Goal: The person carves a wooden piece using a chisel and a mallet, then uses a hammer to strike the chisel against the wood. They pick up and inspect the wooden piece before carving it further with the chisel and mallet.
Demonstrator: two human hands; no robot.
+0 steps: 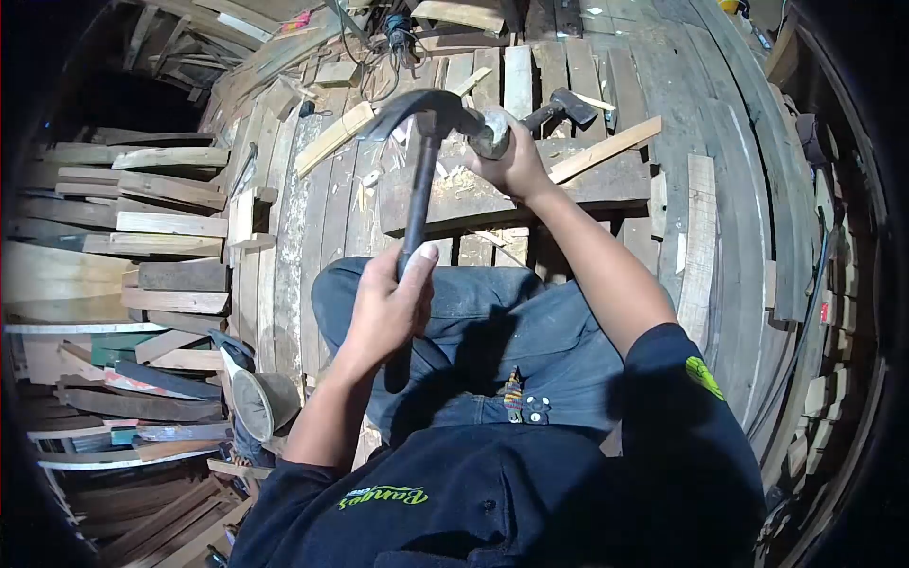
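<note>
My left hand [393,293] is wrapped round the dark handle of an adze [418,189], held upright over my lap with its curved blade pointing left. My right hand [516,168] is closed round a short, rounded, grey-brown piece with a pale end [492,135]. That piece is right at the back end of the adze head; I cannot tell what it is. Below my right hand lies a thick wooden plank [530,199] with pale shavings on it. A hammer with a dark head [574,107] rests just beyond my right hand.
Stacks of cut wood [175,222] line the left side. A grey bucket [265,402] lies tipped beside my left arm. A corded power tool [398,33] sits at the far side of the plank floor. Loose strips of wood [606,150] lie around the plank.
</note>
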